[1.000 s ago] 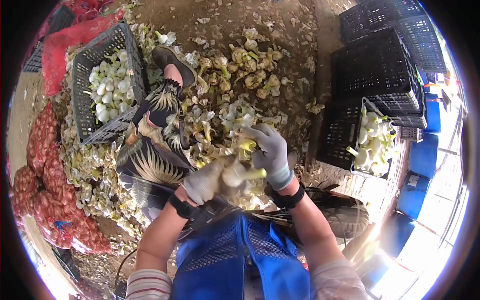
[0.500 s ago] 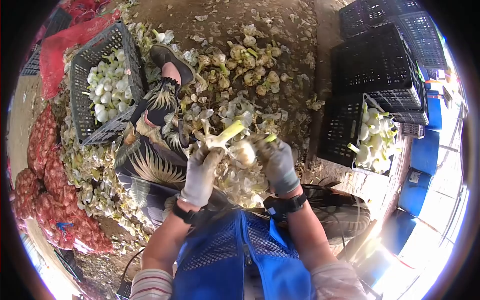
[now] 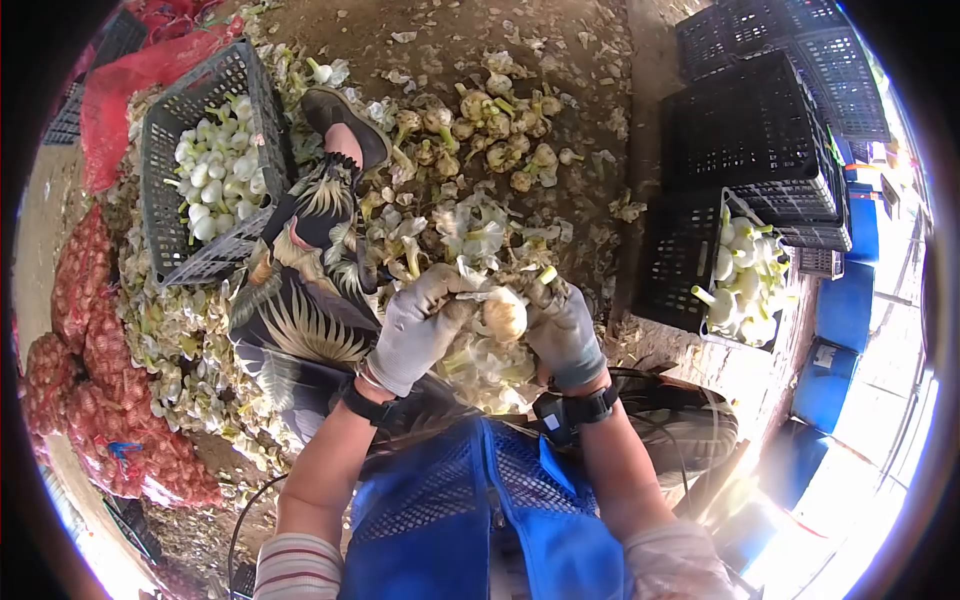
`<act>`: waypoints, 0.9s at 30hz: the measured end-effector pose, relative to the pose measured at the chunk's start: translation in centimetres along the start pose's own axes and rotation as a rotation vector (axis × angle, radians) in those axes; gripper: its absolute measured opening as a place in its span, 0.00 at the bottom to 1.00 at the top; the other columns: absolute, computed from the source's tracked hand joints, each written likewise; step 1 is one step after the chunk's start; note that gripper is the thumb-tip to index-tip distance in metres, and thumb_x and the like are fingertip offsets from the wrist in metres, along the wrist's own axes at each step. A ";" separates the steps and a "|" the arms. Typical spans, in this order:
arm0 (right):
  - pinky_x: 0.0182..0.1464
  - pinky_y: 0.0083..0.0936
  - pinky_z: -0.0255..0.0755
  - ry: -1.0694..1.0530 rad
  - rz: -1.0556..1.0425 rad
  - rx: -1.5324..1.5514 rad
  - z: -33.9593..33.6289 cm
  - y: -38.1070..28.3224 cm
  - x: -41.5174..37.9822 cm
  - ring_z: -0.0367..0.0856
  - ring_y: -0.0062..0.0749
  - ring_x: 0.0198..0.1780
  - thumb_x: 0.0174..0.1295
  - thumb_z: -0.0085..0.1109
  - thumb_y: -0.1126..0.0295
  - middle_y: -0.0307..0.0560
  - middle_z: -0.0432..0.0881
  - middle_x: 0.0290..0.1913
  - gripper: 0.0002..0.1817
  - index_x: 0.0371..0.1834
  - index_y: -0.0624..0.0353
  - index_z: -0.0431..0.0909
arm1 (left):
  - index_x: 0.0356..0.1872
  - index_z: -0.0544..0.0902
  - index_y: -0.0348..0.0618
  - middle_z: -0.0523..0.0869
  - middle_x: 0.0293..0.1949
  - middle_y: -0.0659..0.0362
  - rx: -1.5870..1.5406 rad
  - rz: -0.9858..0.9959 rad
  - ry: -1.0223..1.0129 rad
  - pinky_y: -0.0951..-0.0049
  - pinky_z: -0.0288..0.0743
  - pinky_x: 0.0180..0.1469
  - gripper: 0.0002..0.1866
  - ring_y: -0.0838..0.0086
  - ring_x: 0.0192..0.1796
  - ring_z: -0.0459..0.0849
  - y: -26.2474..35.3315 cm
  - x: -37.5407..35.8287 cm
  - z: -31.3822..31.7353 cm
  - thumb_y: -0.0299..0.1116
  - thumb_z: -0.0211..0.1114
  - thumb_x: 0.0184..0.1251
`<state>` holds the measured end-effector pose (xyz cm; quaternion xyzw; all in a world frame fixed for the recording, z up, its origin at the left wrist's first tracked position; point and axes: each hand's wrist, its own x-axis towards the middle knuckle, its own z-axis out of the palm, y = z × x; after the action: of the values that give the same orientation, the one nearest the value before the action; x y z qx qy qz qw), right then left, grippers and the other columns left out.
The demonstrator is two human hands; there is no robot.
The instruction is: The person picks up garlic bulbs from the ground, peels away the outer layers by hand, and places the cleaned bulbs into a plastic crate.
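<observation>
A pale garlic bulb (image 3: 504, 316) sits between my two gloved hands, low over the peelings. My right hand (image 3: 563, 332) is closed around its right side, and a short cut green stem (image 3: 547, 274) sticks up by the fingers. My left hand (image 3: 415, 328) is closed in a pinch at the bulb's left, on a thin whitish strip of garlic skin (image 3: 472, 296) reaching toward it. Loose papery skins (image 3: 480, 375) lie below. Beyond my hands, unpeeled garlic bulbs (image 3: 505, 120) are heaped on the ground.
A black crate (image 3: 165, 245) of white bulbs stands at left, by red mesh sacks (image 3: 90, 380). At right, another crate (image 3: 672, 265) has stemmed bulbs beside stacked black crates (image 3: 740, 120). My patterned trouser leg (image 3: 300, 300) stretches out at left.
My left hand has let go of a green-stemmed piece and moved slightly right, against the bulb. The bulb has shifted a little right, closer to my right hand.
</observation>
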<state>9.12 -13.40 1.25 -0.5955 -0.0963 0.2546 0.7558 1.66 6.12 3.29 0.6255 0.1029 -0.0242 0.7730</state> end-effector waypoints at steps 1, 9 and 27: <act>0.39 0.18 0.69 0.002 0.001 -0.002 -0.3 -0.4 -0.1 0.76 0.17 0.35 0.69 0.64 0.63 0.36 0.83 0.41 0.21 0.59 0.67 0.77 | 0.46 0.84 0.38 0.85 0.40 0.58 0.080 0.075 -0.054 0.72 0.77 0.50 0.13 0.70 0.44 0.84 0.1 -0.2 0.0 0.37 0.66 0.72; 0.40 0.25 0.82 0.353 0.331 0.375 -1.7 0.8 0.2 0.85 0.25 0.38 0.74 0.57 0.65 0.43 0.86 0.40 0.13 0.44 0.66 0.82 | 0.38 0.85 0.42 0.86 0.35 0.56 0.382 0.126 -0.131 0.68 0.77 0.38 0.14 0.68 0.34 0.86 -0.4 -3.9 -0.8 0.44 0.64 0.73; 0.52 0.34 0.81 0.201 0.434 0.711 -1.1 1.1 0.5 0.83 0.37 0.55 0.77 0.45 0.69 0.53 0.82 0.58 0.17 0.63 0.63 0.73 | 0.45 0.84 0.36 0.88 0.33 0.47 0.670 0.175 0.193 0.63 0.79 0.42 0.17 0.57 0.38 0.88 -0.7 -1.5 0.9 0.39 0.72 0.64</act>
<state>9.73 -13.96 -0.18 -0.3263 0.1992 0.3658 0.8486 0.17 4.99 3.03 0.8500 0.1078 0.0689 0.5110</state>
